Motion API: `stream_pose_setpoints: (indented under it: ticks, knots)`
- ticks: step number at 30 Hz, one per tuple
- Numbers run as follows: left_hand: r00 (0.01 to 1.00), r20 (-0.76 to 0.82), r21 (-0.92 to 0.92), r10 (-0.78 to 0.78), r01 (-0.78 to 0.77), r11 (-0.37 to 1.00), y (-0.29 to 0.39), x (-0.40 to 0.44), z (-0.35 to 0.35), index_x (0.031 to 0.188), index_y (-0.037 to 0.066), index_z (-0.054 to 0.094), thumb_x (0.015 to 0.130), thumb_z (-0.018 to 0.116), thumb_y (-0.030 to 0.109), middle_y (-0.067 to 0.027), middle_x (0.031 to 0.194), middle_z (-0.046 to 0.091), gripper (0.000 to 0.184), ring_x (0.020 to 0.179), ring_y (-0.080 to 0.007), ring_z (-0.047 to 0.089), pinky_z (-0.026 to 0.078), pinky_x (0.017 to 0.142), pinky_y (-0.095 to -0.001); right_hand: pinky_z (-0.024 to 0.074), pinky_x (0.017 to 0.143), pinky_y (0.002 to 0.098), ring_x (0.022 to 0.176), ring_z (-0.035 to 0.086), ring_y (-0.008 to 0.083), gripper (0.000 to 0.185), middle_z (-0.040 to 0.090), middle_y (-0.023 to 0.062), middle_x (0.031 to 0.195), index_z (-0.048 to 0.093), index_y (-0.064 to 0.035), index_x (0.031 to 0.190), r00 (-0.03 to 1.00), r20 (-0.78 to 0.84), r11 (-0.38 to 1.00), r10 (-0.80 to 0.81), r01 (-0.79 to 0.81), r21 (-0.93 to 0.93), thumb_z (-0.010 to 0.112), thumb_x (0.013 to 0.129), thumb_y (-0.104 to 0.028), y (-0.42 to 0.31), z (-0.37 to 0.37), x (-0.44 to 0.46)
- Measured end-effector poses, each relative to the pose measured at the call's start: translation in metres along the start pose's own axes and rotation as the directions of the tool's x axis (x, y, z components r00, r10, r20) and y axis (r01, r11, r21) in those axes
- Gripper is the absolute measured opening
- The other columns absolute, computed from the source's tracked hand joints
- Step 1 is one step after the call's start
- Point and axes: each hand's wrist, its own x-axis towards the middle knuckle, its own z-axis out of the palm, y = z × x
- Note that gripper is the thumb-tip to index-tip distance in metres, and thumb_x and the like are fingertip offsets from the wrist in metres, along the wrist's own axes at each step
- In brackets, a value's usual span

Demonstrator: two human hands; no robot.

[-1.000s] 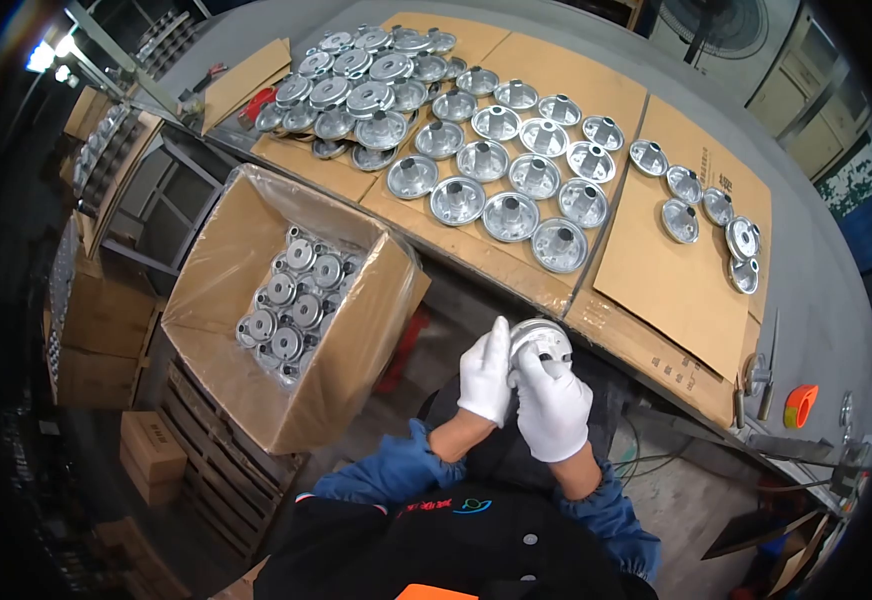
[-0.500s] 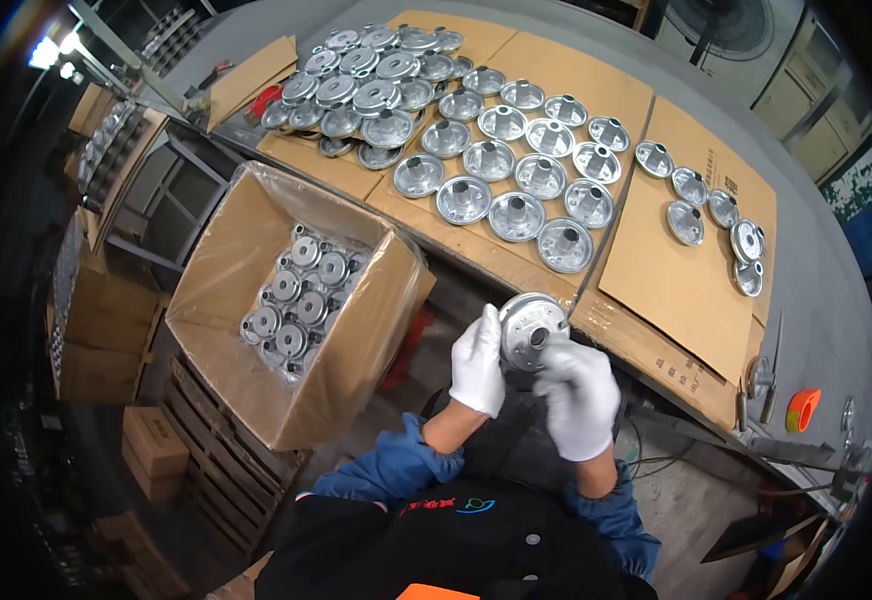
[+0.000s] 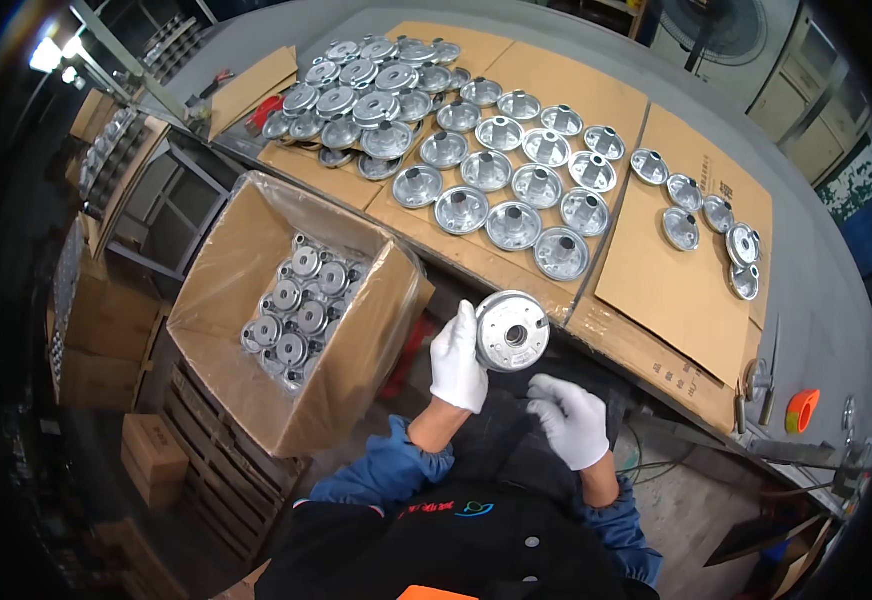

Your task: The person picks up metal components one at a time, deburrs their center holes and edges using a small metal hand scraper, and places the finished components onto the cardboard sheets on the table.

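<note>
In a white glove, my left hand (image 3: 459,362) grips the left edge of a silvery round metal casting (image 3: 512,332). The casting's flat face, with a central hole and smaller holes around it, is turned up toward me. My right hand (image 3: 570,422), gloved too, is just below and right of the casting without touching it. Its fingers are loosely bent and apart, with nothing visible in them. Beyond my hands, similar metal castings (image 3: 513,225) lie in rows on cardboard over the table, their hubs pointing up.
At left stands an open, plastic-lined cardboard box (image 3: 351,335) with several castings inside, near a wooden pallet (image 3: 218,460). Stacked castings (image 3: 376,105) cover the table's far left. A few more lie on the right cardboard sheet (image 3: 656,290). An orange tape roll (image 3: 803,409) is at far right.
My left hand has brought the casting slightly left and down, its face turned more toward me. My right hand has come away from the casting, moving down.
</note>
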Motion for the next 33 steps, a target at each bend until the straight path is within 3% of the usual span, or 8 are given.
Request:
stream_pose_setpoints:
  ticks: [2,6,11,17,21,23,30,33]
  knots:
    - [1.000,0.008,0.054,0.008,-0.008,0.999,0.000,-0.002,-0.001,0.098,-0.002,0.061,0.098,0.046,0.031,-0.0037,0.091,0.063,0.036,0.082,-0.0077,0.057,0.046,0.073,-0.0221,0.0530,0.062,0.0290,0.071,0.067,0.0216,0.026,0.068,0.0121,0.080,0.061,0.0008,0.101,0.983,-0.183,1.000,-0.011,0.010,-0.009,0.067,0.075,0.001,0.000,0.003,0.002]
    - [0.999,0.044,0.071,0.017,-0.020,0.997,-0.004,-0.002,-0.005,0.100,-0.001,0.058,0.097,0.047,0.029,-0.0074,0.098,0.063,0.033,0.088,-0.0132,0.060,0.049,0.077,-0.0273,0.0521,0.061,0.0282,0.069,0.067,0.0216,0.027,0.067,0.0116,0.078,0.061,0.0012,0.101,0.943,-0.311,0.988,-0.118,0.079,-0.136,0.067,0.075,0.002,-0.003,0.003,0.015]
    - [0.999,0.051,0.144,-0.010,0.002,0.990,-0.005,-0.008,-0.002,0.095,-0.001,0.060,0.098,0.045,0.030,-0.0076,0.092,0.063,0.034,0.081,-0.0127,0.060,0.049,0.072,-0.0266,0.0486,0.059,0.0309,0.065,0.062,0.0235,0.024,0.064,0.0086,0.074,0.063,-0.0041,0.096,0.921,-0.275,0.935,-0.275,0.189,-0.301,0.068,0.074,-0.001,-0.013,-0.002,0.036]
    - [0.998,-0.009,0.142,-0.063,0.064,0.988,-0.004,-0.011,0.005,0.088,0.000,0.061,0.097,0.047,0.028,-0.0054,0.080,0.064,0.033,0.070,-0.0112,0.060,0.050,0.065,-0.0259,0.0483,0.057,0.0299,0.062,0.062,0.0231,0.020,0.063,0.0101,0.072,0.064,-0.0021,0.092,0.941,-0.192,0.907,-0.277,0.190,-0.375,0.066,0.073,0.003,-0.010,-0.001,0.040]
    - [0.994,0.031,0.165,-0.103,0.097,0.982,-0.006,-0.013,0.006,0.087,0.000,0.062,0.098,0.046,0.025,-0.0040,0.082,0.063,0.032,0.072,-0.0078,0.056,0.047,0.067,-0.0230,0.0477,0.056,0.0304,0.062,0.061,0.0236,0.018,0.062,0.0100,0.071,0.064,-0.0022,0.091,0.928,-0.214,0.916,-0.304,0.224,-0.332,0.065,0.074,0.002,-0.012,-0.001,0.043]
    - [0.992,0.035,0.187,-0.120,0.111,0.976,-0.002,-0.015,0.008,0.087,-0.001,0.062,0.098,0.047,0.025,-0.0039,0.082,0.063,0.032,0.073,-0.0077,0.056,0.047,0.067,-0.0230,0.0475,0.055,0.0325,0.061,0.061,0.0244,0.016,0.062,0.0070,0.070,0.064,-0.0077,0.088,0.947,-0.175,0.902,-0.269,0.184,-0.391,0.067,0.073,-0.005,-0.011,-0.006,0.041]
    - [0.984,0.014,0.220,-0.179,0.171,0.960,-0.013,-0.015,0.006,0.087,0.002,0.061,0.096,0.050,0.025,-0.0058,0.082,0.064,0.027,0.070,-0.0110,0.060,0.049,0.063,-0.0251,0.0474,0.056,0.0306,0.061,0.061,0.0243,0.017,0.062,0.0095,0.069,0.065,-0.0035,0.090,0.962,-0.148,0.936,-0.228,0.175,-0.306,0.066,0.074,0.000,-0.013,-0.007,0.037]
    - [0.974,0.035,0.286,-0.223,0.204,0.936,-0.012,-0.014,0.005,0.088,0.001,0.062,0.095,0.051,0.024,-0.0053,0.081,0.065,0.027,0.070,-0.0103,0.060,0.048,0.063,-0.0247,0.0460,0.054,0.0316,0.059,0.060,0.0246,0.018,0.059,0.0092,0.066,0.066,-0.0057,0.090,0.948,-0.092,0.888,-0.304,0.247,-0.387,0.065,0.073,0.000,-0.014,-0.004,0.040]
